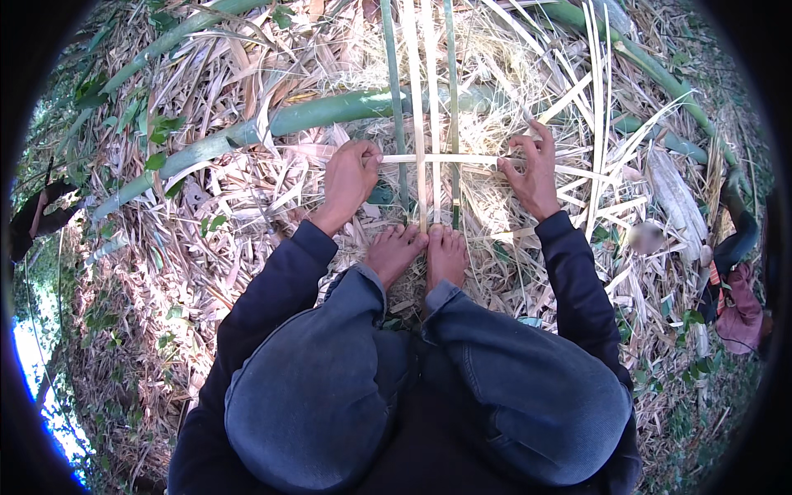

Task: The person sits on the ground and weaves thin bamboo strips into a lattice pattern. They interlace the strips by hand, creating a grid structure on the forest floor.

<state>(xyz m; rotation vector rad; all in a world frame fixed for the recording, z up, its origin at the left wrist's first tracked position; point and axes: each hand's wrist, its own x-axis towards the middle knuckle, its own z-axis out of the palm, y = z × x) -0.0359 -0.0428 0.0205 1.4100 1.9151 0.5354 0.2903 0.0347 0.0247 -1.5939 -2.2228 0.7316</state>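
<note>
Four long bamboo strips run away from my bare feet: two pale ones, including a pale strip (418, 107), and two green ones, including a green strip (453, 99). Their near ends lie at my toes. A pale cross strip (474, 159) spans them from side to side; exactly how it passes over or under each is hard to make out. Closed fingers of my left hand (351, 177) grip the cross strip left of the lengthwise ones. At its right part, my right hand (535, 175) holds it near the thumb tip, with other fingers raised and bent.
A thick green bamboo pole (322, 114) lies across the ground beyond my hands. More pale split strips (596, 124) fan out at the right, near a grey log piece (672, 194). Dry leaves and shavings cover the ground. Another person (738, 309) is partly visible at the far right.
</note>
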